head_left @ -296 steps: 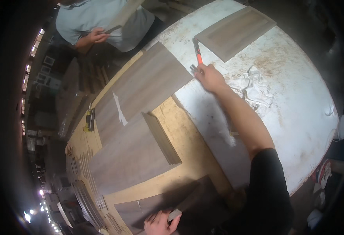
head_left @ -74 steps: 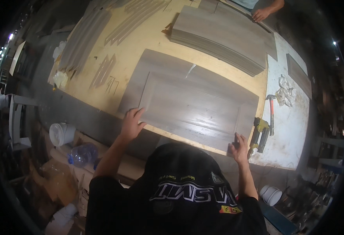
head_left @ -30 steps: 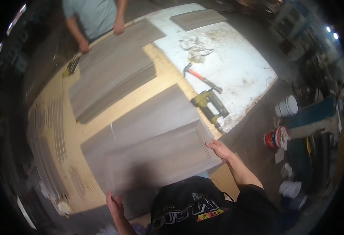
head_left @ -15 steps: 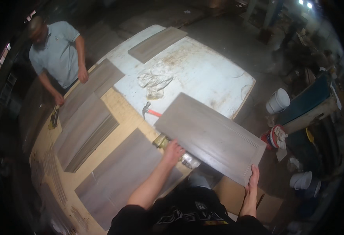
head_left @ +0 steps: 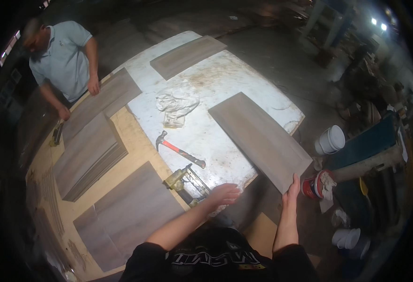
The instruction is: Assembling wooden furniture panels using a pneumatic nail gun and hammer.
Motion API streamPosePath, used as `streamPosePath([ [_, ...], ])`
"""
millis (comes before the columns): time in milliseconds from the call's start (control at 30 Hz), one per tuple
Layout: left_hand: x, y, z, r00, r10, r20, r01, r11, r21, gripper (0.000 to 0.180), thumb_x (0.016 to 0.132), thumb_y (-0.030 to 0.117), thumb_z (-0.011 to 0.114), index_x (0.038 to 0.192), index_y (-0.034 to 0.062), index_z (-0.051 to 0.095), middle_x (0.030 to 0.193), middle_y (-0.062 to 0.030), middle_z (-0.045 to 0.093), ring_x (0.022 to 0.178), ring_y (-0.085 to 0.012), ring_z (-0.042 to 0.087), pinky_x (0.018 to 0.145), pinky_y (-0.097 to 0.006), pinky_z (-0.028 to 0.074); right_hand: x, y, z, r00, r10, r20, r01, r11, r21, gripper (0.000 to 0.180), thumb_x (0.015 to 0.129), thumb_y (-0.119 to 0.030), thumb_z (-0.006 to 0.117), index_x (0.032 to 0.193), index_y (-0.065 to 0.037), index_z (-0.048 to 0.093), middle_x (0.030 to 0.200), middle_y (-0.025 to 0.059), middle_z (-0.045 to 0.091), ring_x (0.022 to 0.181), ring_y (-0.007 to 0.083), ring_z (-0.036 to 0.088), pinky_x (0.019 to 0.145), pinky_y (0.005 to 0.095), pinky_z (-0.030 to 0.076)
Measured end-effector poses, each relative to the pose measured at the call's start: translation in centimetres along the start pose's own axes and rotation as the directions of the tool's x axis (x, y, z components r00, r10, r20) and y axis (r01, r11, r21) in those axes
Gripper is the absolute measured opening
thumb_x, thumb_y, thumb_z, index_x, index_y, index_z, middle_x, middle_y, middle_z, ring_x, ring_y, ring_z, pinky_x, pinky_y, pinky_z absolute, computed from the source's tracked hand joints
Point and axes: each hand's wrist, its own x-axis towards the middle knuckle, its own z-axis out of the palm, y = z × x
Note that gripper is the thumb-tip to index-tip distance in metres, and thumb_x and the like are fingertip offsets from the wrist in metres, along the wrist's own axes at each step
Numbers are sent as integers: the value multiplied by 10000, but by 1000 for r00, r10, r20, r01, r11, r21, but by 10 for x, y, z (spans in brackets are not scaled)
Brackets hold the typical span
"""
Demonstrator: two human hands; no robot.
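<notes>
A grey-brown wood-look panel (head_left: 263,141) lies slanted, its far part over the white tabletop and its near end past the edge. My right hand (head_left: 291,190) grips the panel's near right corner, thumb along the edge. My left hand (head_left: 224,193) is off the panel, fingers stretched toward the right, holding nothing that I can see. Beneath it is something pale and crumpled, partly hidden. Just left of that hand sits a yellow-green and black nail gun (head_left: 187,185). A claw hammer (head_left: 180,149) with a red and black handle lies beyond it.
A white rag (head_left: 176,105) and another panel (head_left: 187,57) lie on the white tabletop (head_left: 234,70). Stacked panels (head_left: 91,155) and flat panels (head_left: 131,216) cover the wooden board at left. A co-worker (head_left: 63,61) handles a panel there. Buckets (head_left: 331,140) stand on the right.
The panel has swung to a steeper slant, farther from me on its left side. My left hand has let go of its near edge and moved right. The hammer and nail gun are now uncovered.
</notes>
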Motion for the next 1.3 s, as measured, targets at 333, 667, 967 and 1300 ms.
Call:
streamPosePath([
  [333, -152, -36, -58, 933, 92, -347, -169, 965, -200, 505, 1076, 332, 499, 1475, 25, 460, 1439, -184, 565, 1262, -327, 604, 1024, -480, 517, 89, 16, 83, 987, -103, -126, 53, 935, -352, 627, 1022, -308, 597, 1526, 3, 392, 1524, 161, 473, 1401, 320, 451, 1186, 427, 327],
  [667, -217, -137, -103, 838, 125, -531, -312, 909, -278, 451, 1078, 360, 494, 1400, 47, 542, 1333, -165, 639, 1221, -269, 629, 989, -435, 535, -121, 140, 134, 672, -211, 710, 736, 287, -613, 434, 860, -161, 722, 1270, -56, 626, 1324, 190, 610, 1261, 374, 543, 1103, 461, 406],
  [967, -340, -154, -129, 597, 330, -731, -433, 900, 52, 404, 1055, 269, 571, 1371, 18, 587, 1224, -61, 686, 1099, -161, 635, 931, -324, 509, -241, 210, 176, 287, 97, 953, 945, 132, -298, 436, 792, -32, 629, 1219, -97, 690, 1248, 205, 596, 1192, 419, 559, 1010, 507, 448],
  [1300, -506, -272, -181, 292, 178, -940, -575, 818, -24, 418, 1037, 253, 611, 1386, 25, 581, 1237, -70, 683, 1140, -147, 630, 976, -327, 489, -277, 250, 211, 282, 43, 958, 950, -149, -273, 498, 760, -28, 680, 1252, -101, 663, 1248, 184, 616, 1150, 413, 593, 991, 493, 484],
])
